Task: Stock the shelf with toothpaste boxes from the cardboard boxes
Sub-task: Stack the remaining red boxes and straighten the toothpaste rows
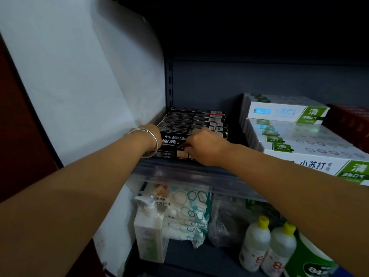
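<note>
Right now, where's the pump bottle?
Head view, lower shelf, far left: the white pump bottle stands against the shelf's side panel, beside the hexagon-print packs.

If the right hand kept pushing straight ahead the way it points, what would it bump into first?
Most likely the row of black toothpaste boxes lined up just behind the front black box that the right hand is gripping. Past them stands the dark shelf back panel; depth is hard to judge.

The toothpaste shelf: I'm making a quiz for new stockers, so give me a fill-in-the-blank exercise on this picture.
1. Both hands rest on the front box of the ___ toothpaste boxes.
2. The white-and-green boxes lie to the ___ of those.
3. The left hand wears a silver ___ at the wrist.
4. The bottles on the lower shelf have ___ caps.

Missing words: black; right; bangle; yellow
</note>
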`<state>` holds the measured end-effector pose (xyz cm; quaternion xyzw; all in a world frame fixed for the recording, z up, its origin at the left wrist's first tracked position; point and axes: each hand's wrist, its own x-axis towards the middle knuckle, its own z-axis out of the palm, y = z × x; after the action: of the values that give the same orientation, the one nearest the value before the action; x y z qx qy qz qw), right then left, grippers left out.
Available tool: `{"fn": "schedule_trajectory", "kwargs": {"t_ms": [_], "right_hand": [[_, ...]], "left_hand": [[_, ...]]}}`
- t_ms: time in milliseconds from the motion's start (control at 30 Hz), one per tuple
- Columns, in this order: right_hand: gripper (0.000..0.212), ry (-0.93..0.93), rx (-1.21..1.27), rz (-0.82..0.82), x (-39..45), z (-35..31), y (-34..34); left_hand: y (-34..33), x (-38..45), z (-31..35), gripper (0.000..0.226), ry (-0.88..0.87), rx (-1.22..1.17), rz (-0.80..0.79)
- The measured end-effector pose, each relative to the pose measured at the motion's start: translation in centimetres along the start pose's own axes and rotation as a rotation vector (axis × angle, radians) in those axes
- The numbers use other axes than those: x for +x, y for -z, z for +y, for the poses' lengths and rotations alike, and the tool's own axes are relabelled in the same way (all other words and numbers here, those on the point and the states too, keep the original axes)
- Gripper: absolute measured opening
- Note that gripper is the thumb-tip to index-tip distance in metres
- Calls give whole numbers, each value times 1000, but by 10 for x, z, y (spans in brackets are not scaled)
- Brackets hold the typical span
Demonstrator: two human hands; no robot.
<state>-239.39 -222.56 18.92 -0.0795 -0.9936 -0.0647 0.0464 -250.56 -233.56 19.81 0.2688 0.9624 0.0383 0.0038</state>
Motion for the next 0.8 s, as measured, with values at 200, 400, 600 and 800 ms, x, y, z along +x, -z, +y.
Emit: {"fn": "schedule_trajectory", "kwargs": {"t_ms": [200,400,600,800], "right_hand": [[28,-80,76,-67,6,-1,5],[34,-154,24,-142,12,-4,13],[53,-151,49,111,-5,-11,10],[37,-81,-77,200,-4,-9,-1]], "left_hand": [[3,-8,-2,27,-22,24,-6],[8,-8,-5,25,24,-78,45],[7,-3,-3,37,87,-175,117],[-3,-2,-1,43,117,-219,85]]}}
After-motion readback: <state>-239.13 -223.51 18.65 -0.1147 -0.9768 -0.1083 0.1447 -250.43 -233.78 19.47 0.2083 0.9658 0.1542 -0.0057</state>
